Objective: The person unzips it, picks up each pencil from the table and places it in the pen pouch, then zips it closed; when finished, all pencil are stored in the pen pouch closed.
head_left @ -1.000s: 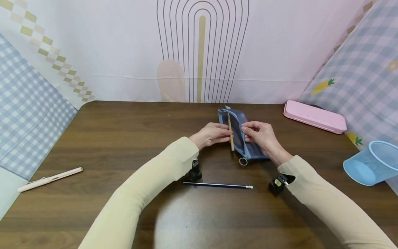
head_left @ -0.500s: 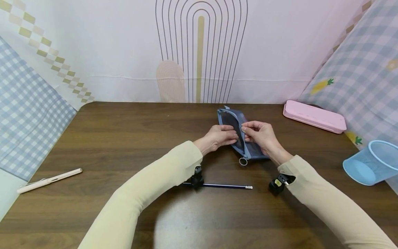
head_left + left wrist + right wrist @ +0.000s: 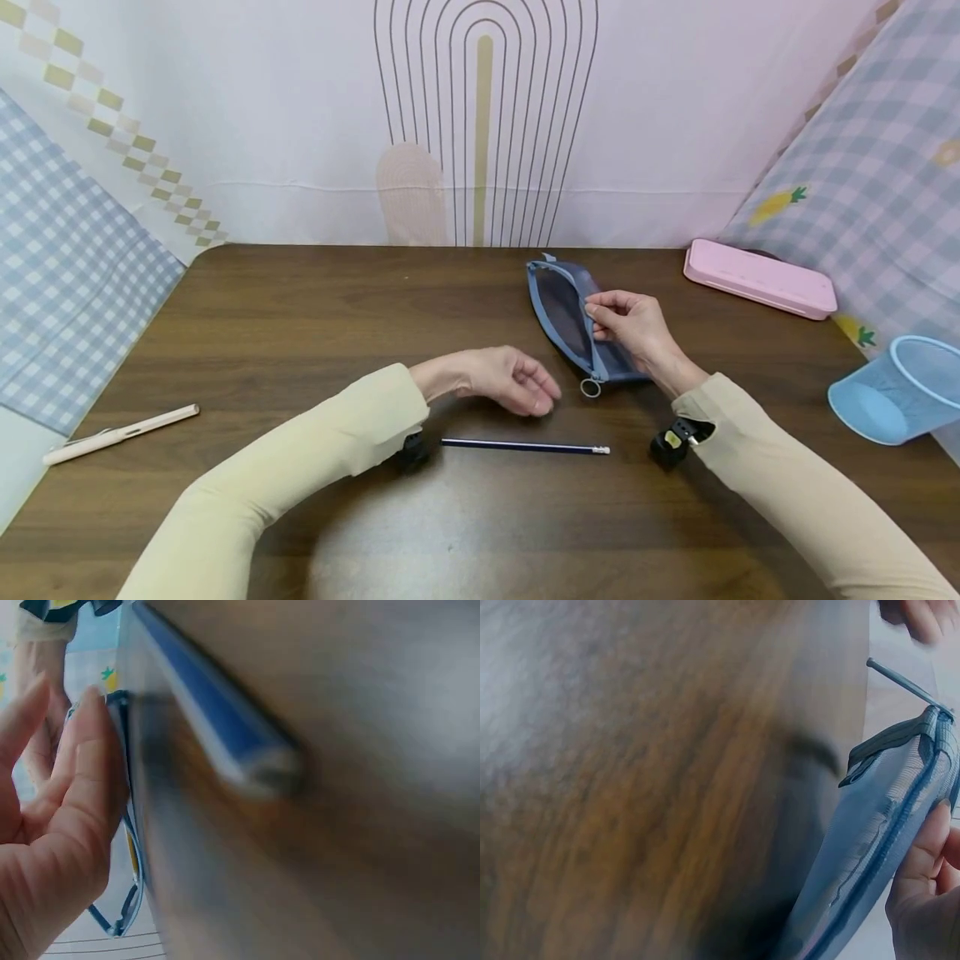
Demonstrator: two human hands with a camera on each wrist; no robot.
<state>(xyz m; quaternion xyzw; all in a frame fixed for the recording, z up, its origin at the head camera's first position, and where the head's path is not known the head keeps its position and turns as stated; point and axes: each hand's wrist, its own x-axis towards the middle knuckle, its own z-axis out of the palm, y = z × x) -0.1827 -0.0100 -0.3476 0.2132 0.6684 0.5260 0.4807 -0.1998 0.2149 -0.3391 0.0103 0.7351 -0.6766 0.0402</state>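
Note:
My right hand (image 3: 637, 333) pinches the zippered edge of a blue mesh pencil pouch (image 3: 558, 321), holding its mouth apart. A zipper with a ring pull (image 3: 590, 387) hangs at its near end. In the right wrist view the thumb and fingers are on the pouch (image 3: 885, 832) by the zipper. My left hand (image 3: 517, 383) is between the pouch and a dark blue pencil (image 3: 525, 447), fingers loosely bent and holding nothing. That pencil lies on the table with its white eraser end to the right. The left wrist view shows its blue shaft (image 3: 217, 712) close up, and a sliver of yellow inside the pouch.
A white pen (image 3: 123, 434) lies on the wooden table (image 3: 315, 308) at the left. At the back right is a pink case (image 3: 759, 279). A light blue mesh cup (image 3: 870, 404) stands near the right edge. Patterned cloth (image 3: 300, 125) hangs behind the table.
The left hand put a tan pencil-like stick into the pouch and let it go. It has since drawn back toward the blue pencil. The right hand stays on the pouch edge.

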